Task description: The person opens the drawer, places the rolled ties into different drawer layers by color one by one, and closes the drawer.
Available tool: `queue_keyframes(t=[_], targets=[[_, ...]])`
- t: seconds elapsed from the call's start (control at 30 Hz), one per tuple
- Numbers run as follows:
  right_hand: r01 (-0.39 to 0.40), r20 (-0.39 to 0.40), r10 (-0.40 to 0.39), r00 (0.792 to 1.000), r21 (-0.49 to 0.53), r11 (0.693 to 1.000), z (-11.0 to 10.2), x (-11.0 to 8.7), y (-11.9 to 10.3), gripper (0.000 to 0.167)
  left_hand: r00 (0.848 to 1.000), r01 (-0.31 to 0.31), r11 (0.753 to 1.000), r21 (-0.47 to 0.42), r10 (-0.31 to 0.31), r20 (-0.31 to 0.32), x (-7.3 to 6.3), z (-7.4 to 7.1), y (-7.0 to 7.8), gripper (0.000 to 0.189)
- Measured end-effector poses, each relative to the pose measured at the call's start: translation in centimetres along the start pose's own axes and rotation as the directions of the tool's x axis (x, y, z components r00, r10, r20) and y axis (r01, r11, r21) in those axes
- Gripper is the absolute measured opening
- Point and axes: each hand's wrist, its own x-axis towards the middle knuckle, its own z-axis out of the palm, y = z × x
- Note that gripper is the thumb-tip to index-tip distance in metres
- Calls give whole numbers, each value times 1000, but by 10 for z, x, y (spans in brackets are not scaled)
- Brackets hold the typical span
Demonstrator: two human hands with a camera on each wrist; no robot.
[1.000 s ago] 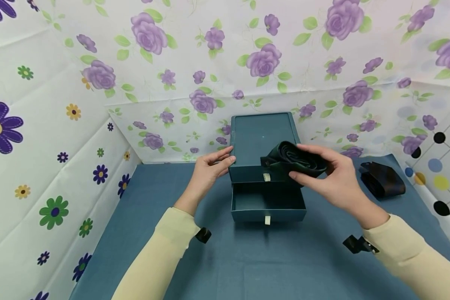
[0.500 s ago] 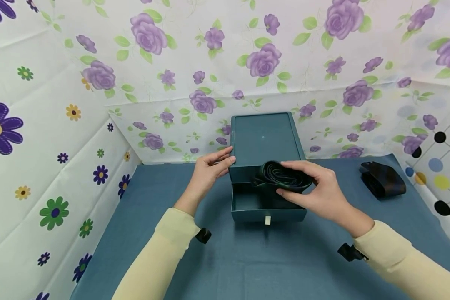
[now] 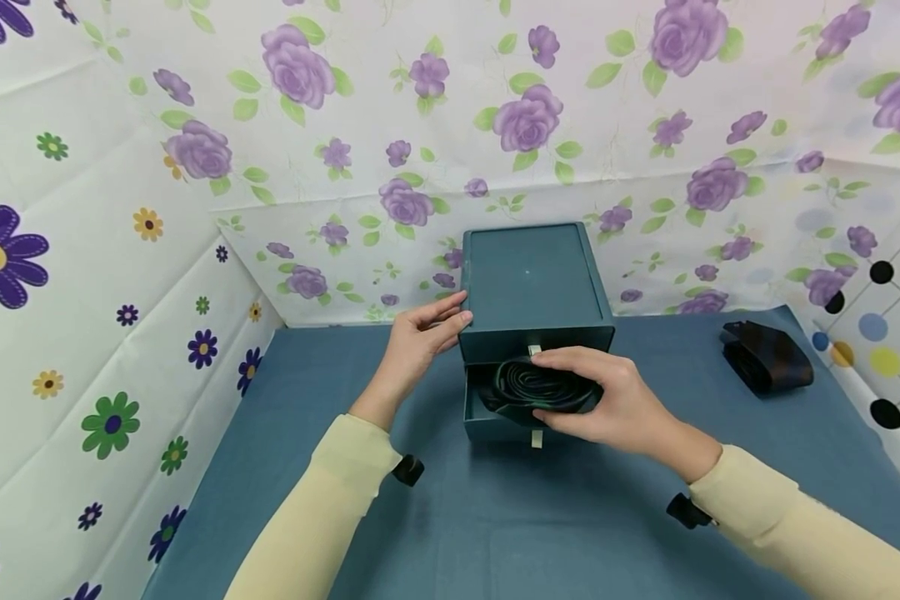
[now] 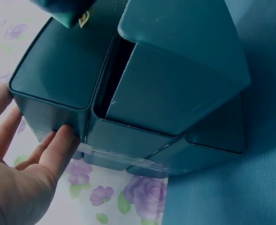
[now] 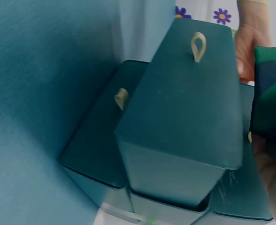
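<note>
My right hand (image 3: pixel 618 404) pinches a rolled necktie (image 3: pixel 542 387) between thumb and fingers. In the right wrist view the necktie (image 5: pixel 272 101) shows green and navy bands. It hangs over the pulled-out middle drawer (image 3: pixel 491 430) of a small dark teal drawer chest (image 3: pixel 532 275) and partly hides that drawer's inside. My left hand (image 3: pixel 416 342) rests against the chest's upper left side. Its fingers (image 4: pixel 58 147) lie nearly straight on the side wall in the left wrist view.
A second dark roll (image 3: pixel 768 358), probably another necktie, lies on the blue cloth (image 3: pixel 495 533) to the right. Flowered sheeting (image 3: pixel 375 125) stands behind the chest and along the left. Pale loops (image 5: pixel 198 47) serve as drawer pulls.
My right hand has brought the rolled necktie down and to the left, from in front of the chest's top to over the open drawer. My left hand has stayed put.
</note>
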Motion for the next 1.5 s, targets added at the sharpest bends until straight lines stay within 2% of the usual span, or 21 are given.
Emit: queue_keyframes(t=[0.23,0.43,0.67,0.93,1.03,1.2,1.33,1.5], targets=[[-87,51,88,995,-37,996,13,-16,32,64,1000,15,1000,18,-15,5,-7,3,12,45],[-204,127,212,969,-76,976,13,-15,36,58,1000,15,1000,13,-15,5,-7,2,12,45],[-347,99,352,931,-66,936,14,-14,30,56,1000,16,1000,3,-16,-1,-7,2,12,46],[-413,73,414,908,-29,910,16,-15,34,49,1000,7,1000,10,-7,-1,-7,3,12,46],[-467,73,469,880,-44,883,16,-16,34,50,1000,7,1000,9,-7,-1,-6,2,11,46],[-563,95,563,821,-31,826,17,-16,39,51,1000,9,1000,3,-9,-1,-6,2,9,46],[-637,146,632,761,-14,771,17,-14,43,53,1000,10,1000,0,-10,-1,-5,2,9,46],[-705,192,704,683,-76,705,18,-8,44,62,1000,12,1000,-1,-12,2,-5,1,8,45]])
